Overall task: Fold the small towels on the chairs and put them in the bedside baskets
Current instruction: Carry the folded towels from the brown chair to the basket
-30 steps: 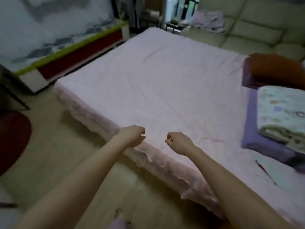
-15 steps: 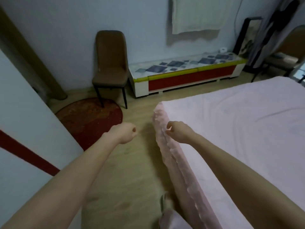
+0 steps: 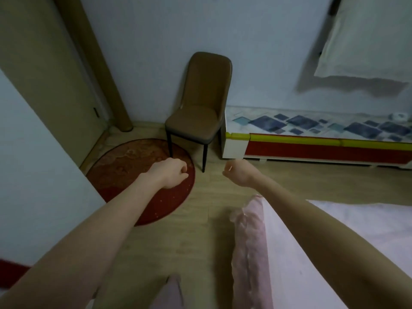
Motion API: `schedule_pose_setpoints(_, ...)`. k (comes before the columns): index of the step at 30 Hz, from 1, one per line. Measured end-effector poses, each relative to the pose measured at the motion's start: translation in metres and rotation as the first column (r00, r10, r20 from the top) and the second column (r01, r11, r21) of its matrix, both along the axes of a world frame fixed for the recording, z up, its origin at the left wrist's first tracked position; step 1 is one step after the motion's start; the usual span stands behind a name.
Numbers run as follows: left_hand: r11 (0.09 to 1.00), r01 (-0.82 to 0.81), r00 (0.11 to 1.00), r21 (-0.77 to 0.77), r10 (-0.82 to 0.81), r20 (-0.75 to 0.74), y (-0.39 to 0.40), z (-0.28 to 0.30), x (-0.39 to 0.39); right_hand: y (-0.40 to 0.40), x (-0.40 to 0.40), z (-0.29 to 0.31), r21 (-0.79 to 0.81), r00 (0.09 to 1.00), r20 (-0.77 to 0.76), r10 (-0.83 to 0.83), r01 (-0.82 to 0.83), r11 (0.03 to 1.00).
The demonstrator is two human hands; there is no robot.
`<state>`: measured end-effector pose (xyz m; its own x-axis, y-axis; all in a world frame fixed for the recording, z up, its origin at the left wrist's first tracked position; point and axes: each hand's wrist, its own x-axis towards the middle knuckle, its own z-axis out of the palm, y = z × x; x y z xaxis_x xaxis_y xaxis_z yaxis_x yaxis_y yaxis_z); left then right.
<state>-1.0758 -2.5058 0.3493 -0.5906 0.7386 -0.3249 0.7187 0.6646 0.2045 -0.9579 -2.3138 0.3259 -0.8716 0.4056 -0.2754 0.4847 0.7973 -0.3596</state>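
Observation:
A brown upholstered chair (image 3: 200, 112) with dark legs stands against the far wall; its seat is bare and I see no towel on it. My left hand (image 3: 170, 175) is held out over the red rug with fingers curled, holding nothing. My right hand (image 3: 239, 175) is held out over the wooden floor, fingers curled into a fist, also holding nothing. No small towel and no basket is in view.
A round red rug (image 3: 124, 175) lies under the chair's front legs. A low cabinet (image 3: 312, 146) with a red and yellow front runs along the wall at right. The bed with a pink cover (image 3: 334, 253) fills the lower right. A door (image 3: 44, 74) stands at left.
My view has swung left from the bed toward the chair, which now sits nearer and centred. Both hands stay curled and held out in front.

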Motion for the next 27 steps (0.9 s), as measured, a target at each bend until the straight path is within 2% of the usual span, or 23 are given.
schedule_pose_setpoints(6,0.989,0.118,0.993,-0.086,-0.118,-0.005,0.117,-0.012,-0.142,0.105,-0.125,-0.017,-0.009,0.995,0.028,-0.099,0.100,0.995)
schedule_pose_setpoints(11,0.946,0.297,0.954,-0.126,-0.299,0.008,0.251,-0.002,-0.228,0.203,-0.181,-0.013,-0.022,0.970,0.016,-0.244,0.244,0.969)
schedule_pose_setpoints(18,0.828,0.543,0.837,-0.138,-0.548,0.003,0.467,-0.023,-0.271,0.375,-0.192,-0.039,-0.025,0.881,0.012,-0.473,0.473,0.881)
schedule_pose_setpoints(27,0.713,0.674,0.714,-0.193,-0.696,-0.081,0.737,-0.029,-0.287,0.606,-0.198,-0.038,0.009,0.790,0.008,-0.613,0.613,0.790)
